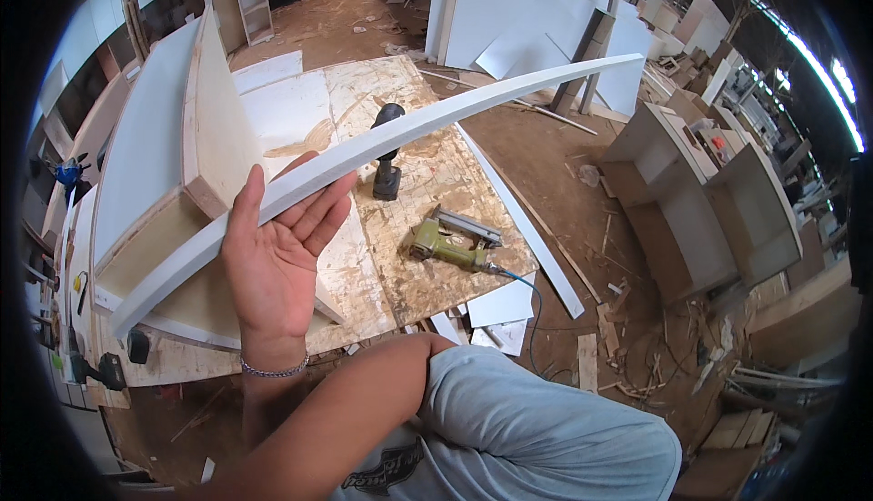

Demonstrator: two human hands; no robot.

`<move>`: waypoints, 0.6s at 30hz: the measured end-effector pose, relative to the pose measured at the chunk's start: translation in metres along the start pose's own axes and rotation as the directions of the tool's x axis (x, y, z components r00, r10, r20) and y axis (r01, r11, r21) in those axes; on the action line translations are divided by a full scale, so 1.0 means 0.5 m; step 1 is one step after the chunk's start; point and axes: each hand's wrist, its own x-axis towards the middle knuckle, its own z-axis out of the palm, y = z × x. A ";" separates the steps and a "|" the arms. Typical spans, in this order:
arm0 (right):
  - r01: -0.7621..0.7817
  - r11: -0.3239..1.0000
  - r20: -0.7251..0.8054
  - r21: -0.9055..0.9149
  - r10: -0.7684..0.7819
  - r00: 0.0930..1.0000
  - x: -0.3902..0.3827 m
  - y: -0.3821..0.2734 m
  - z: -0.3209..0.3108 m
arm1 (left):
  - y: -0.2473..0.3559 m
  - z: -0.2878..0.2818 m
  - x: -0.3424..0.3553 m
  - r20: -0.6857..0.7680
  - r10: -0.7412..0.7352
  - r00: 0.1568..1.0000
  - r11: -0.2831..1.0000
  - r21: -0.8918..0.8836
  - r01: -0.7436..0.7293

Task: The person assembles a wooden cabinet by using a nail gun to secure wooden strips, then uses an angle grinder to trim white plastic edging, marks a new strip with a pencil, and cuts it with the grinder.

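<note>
A long white strip of board (382, 142) runs as a shallow arc from the lower left of the frame to the upper right. It lies across the open palm of one hand (273, 260) at centre left, fingers spread and nearly flat, so the grip is wide open and only supports the strip from beneath; thumb position suggests the right hand, though that is a judgement. The other hand is out of view.

Below it, on the chipboard desk (427, 283), a green pneumatic nail gun (446, 242) and a black cordless drill (386, 160) lie untouched. A white-faced cabinet panel assembly (173, 165) stands at left. The strip seems lifted for checking; it is not yet set against or fastened to anything, so fitting and nailing appear left.
</note>
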 end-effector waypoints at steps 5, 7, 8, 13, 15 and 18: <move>-0.179 0.976 -0.204 -0.124 0.151 0.967 0.003 0.024 -0.015 | 0.000 -0.061 -0.004 -0.019 0.059 0.998 0.998 0.009 -0.059; -0.187 0.947 -0.332 -0.262 0.094 0.939 -0.026 -0.044 -0.055 | -0.009 -0.091 -0.011 0.128 0.194 0.973 0.942 0.252 -0.221; -0.086 0.897 -0.373 -0.433 -0.091 0.923 -0.041 -0.107 -0.101 | -0.048 -0.116 0.007 0.280 0.349 0.894 0.820 0.370 -0.436; -0.023 0.539 -0.376 -0.842 -0.554 0.743 -0.076 -0.308 -0.152 | -0.022 0.003 -0.011 0.134 -0.082 0.988 0.996 -0.016 0.085; -0.014 0.443 -0.293 -0.897 -0.570 0.767 -0.049 -0.302 -0.175 | -0.014 -0.009 -0.008 0.134 -0.077 0.988 0.997 -0.013 0.079; -0.075 0.361 -0.308 -0.929 -0.647 0.697 -0.068 -0.327 -0.203 | -0.015 -0.026 -0.002 0.118 -0.052 0.992 0.998 -0.026 0.056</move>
